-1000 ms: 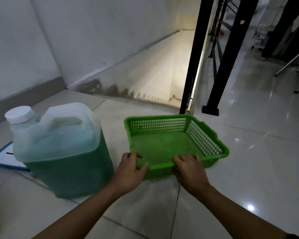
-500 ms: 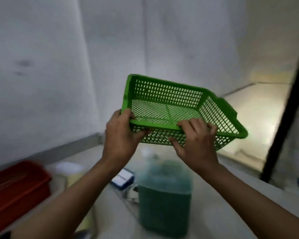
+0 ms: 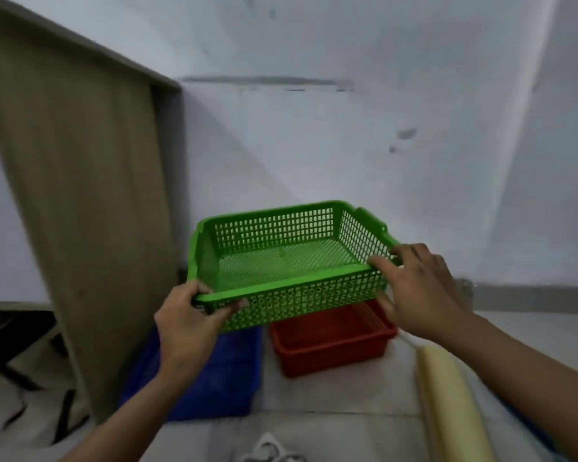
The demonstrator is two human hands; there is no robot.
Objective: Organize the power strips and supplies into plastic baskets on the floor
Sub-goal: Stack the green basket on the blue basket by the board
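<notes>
Green plastic basket (image 3: 281, 258), empty, held aloft mid-frame, left hand (image 3: 191, 323) and right hand (image 3: 417, 288) clamped on its near rim; red basket (image 3: 331, 345) and blue basket (image 3: 214, 371) wait below; no power strips sorted yet.

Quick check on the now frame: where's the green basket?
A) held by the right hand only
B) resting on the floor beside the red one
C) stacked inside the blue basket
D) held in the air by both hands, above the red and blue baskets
D: the left hand and right hand each grip the near rim of the green basket, which hangs clear above the red basket and blue basket on the floor.
</notes>
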